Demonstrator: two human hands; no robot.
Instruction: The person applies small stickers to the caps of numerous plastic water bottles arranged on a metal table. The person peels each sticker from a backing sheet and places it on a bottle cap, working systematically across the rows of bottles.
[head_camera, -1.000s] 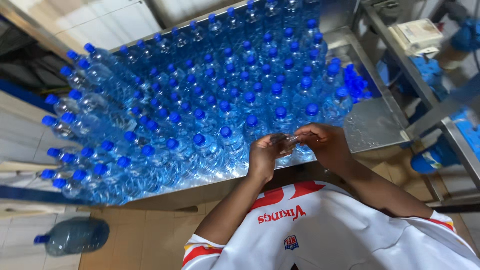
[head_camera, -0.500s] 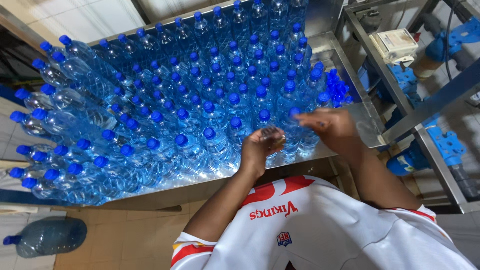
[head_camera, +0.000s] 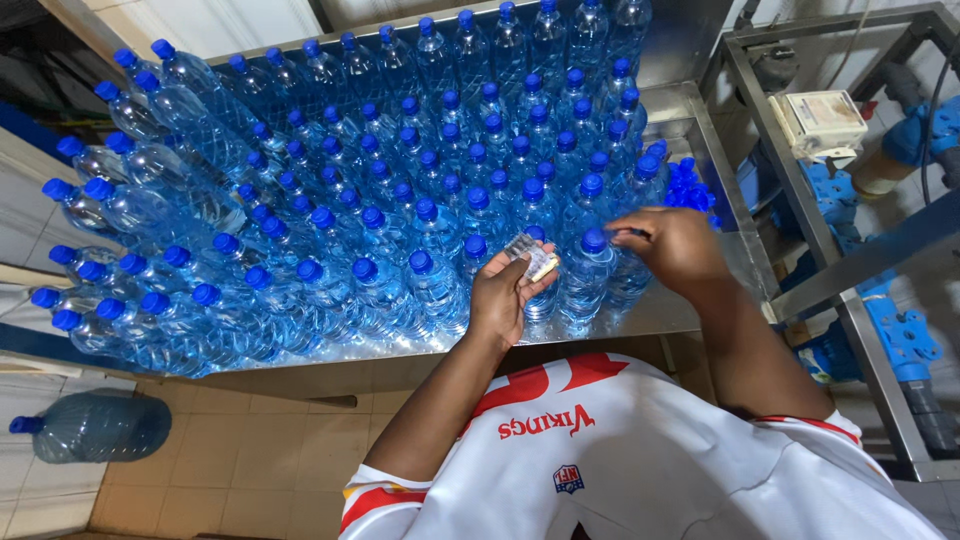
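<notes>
Several clear water bottles with blue caps (head_camera: 420, 210) stand packed on a steel table (head_camera: 690, 310). My left hand (head_camera: 505, 295) holds a small stack of clear plastic pieces (head_camera: 532, 256) above the front row. My right hand (head_camera: 675, 245) is pinched at the blue cap of a front bottle (head_camera: 594, 241), fingertips touching the cap's right side. Both forearms reach out over my white and red shirt (head_camera: 620, 460).
More bottles lie on their sides along the left of the table (head_camera: 130, 205). A large blue-tinted water jug (head_camera: 95, 427) lies on the tiled floor at lower left. A metal frame (head_camera: 800, 200) with blue pipe fittings (head_camera: 915, 135) and a small beige box (head_camera: 818, 120) stands to the right.
My right hand has moved away from my left hand to a front bottle's cap. My left hand now holds the small stack up in clear view.
</notes>
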